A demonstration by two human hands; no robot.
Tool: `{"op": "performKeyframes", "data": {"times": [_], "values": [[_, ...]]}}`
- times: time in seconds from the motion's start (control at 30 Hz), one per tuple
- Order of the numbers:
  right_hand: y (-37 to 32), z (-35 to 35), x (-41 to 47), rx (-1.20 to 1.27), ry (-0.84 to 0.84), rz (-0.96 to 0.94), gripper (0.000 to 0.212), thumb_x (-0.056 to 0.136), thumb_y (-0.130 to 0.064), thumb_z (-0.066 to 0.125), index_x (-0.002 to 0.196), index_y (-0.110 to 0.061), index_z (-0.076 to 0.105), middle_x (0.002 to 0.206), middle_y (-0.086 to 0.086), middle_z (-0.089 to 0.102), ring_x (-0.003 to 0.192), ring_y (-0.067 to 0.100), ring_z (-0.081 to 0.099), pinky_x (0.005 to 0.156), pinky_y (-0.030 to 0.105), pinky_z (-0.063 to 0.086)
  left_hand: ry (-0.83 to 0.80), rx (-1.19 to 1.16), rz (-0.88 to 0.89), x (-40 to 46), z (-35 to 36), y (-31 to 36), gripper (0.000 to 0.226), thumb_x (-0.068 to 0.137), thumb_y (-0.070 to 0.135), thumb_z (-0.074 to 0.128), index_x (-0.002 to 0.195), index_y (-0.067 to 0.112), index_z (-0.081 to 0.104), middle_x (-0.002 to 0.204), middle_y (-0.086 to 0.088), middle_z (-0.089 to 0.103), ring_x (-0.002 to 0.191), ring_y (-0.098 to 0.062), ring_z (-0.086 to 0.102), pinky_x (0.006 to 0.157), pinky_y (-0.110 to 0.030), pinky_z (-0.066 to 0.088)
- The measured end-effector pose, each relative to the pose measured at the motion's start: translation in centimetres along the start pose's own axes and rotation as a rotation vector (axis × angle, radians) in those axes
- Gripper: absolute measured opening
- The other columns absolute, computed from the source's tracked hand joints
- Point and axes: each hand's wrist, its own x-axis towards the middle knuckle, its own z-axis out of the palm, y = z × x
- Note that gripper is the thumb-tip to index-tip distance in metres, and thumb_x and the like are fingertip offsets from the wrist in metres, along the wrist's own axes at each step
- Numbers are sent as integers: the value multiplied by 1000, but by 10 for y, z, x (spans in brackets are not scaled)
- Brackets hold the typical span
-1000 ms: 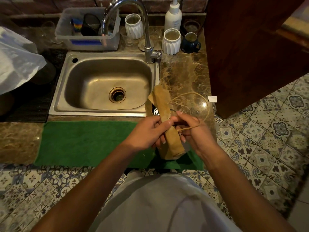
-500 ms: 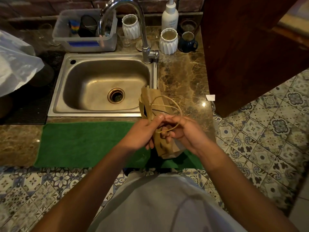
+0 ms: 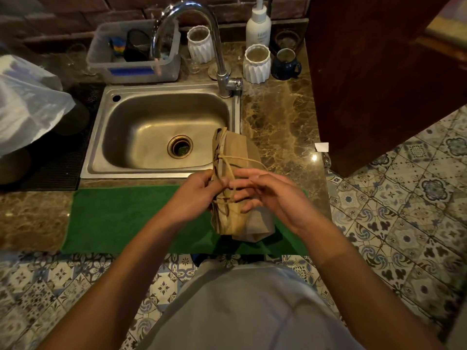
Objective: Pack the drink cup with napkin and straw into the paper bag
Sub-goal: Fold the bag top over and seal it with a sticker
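— Where is the paper bag (image 3: 235, 188) just now?

— Between the two hands, held up over the green mat (image 3: 131, 218) at the near edge of the worktop (image 3: 275, 122). It is folded into a narrow bundle, its top end pointing away from the person toward the sink (image 3: 161, 127), its lower end hanging below the fingers.

— What are the fingers doing?

— The left hand (image 3: 194, 198) presses against the bag's left side, its fingers (image 3: 214, 181) curled onto the front and pinching the cord handles (image 3: 227, 168) there. The right hand (image 3: 273, 195) is at the bag's right side; its fingers (image 3: 249, 178) are spread and only loosely bent, reaching across the front, with the cord running over them.

— And the cord?

— It wraps around the bag above the fingers, crosses on the front, and one strand leads right toward the right hand.

— Can you see the cup, napkin or straw?

— No, the paper hides whatever is inside.

— Anything beyond the fingers?

— The faucet (image 3: 202, 34) stands behind the sink, well apart from the bag.
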Motion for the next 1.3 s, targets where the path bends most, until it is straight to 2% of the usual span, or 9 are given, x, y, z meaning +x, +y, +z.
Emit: {"op": "performKeyframes", "data": {"times": [0.23, 0.37, 0.53, 0.67, 0.8, 0.9, 1.07, 1.17, 1.3], "values": [[-23, -20, -9, -206, 216, -166, 21, 103, -10, 53, 113, -10, 72, 97, 12, 78, 65, 17, 64, 51, 27, 49, -46, 229, 29, 2, -12, 4, 19, 98, 24, 54, 96, 13, 68, 96, -13, 74, 91, -32, 69, 86, -54, 56], [-34, -27, 1, -517, 464, -315, 19, 96, -11, 67, 109, -24, 71, 108, -4, 73, 92, 7, 68, 76, 26, 56, -187, 347, 142, 0, -18, 14, 32, 87, 35, 52, 91, 6, 65, 88, -17, 70, 83, -36, 66, 80, -56, 54], [-41, -31, 14, -914, 234, -406, 54, 91, -18, 74, 142, -27, 58, 148, -9, 52, 137, 8, 47, 110, 26, 39, -371, 416, 231, 2, -16, 25, 12, 89, 28, 52, 84, 21, 61, 80, 2, 64, 73, -12, 60, 73, -41, 50], [-38, -30, 19, -914, 50, -332, 46, 92, -12, 72, 135, -26, 63, 126, -11, 66, 110, -10, 60, 92, 8, 46, -413, 382, 189, 7, -24, 32, 28, 93, 22, 56, 73, 41, 64, 68, 18, 61, 65, 0, 53, 68, -29, 44], [-33, -38, 22, -907, 59, -332, 35, 91, -13, 74, 124, -22, 69, 115, -8, 71, 112, 8, 64, 97, 30, 50, -397, 373, 132, 12, -33, 29, 15, 88, 23, 55, 91, 14, 68, 75, -8, 62, 70, -11, 54, 69, -42, 48], [-30, -40, 25, -886, 66, -332, 36, 88, -17, 78, 123, -21, 69, 118, -6, 70, 113, 11, 64, 100, 36, 50, -380, 370, 123, 15, -35, 28, 18, 94, 18, 57, 81, 23, 69, 69, -1, 62, 66, -7, 55, 66, -33, 47], [-23, -45, 35, -850, 117, -322, 26, 88, -22, 78, 112, -24, 71, 107, -6, 73, 108, 17, 67, 99, 51, 52, -270, 528, 192, 23, -37, 24, 12, 93, 27, 58, 89, 19, 66, 80, -7, 67, 75, -20, 63, 76, -48, 51], [-19, -46, 40, -829, 144, -323, 21, 88, -19, 78, 104, -29, 69, 95, -8, 70, 95, 17, 68, 92, 52, 56, -187, 614, 269, 22, -34, 24, 7, 97, 25, 59, 98, 22, 66, 87, 2, 71, 79, -13, 66, 76, -42, 55], [-16, -48, 44, -821, 141, -353, 21, 90, -18, 75, 105, -31, 67, 95, -11, 67, 93, 12, 62, 86, 40, 52, -108, 538, 253, 12, -30, 25, 42, 97, 59, 46, 100, 25, 71, 89, 3, 73, 81, -14, 69, 75, -40, 55]]}}
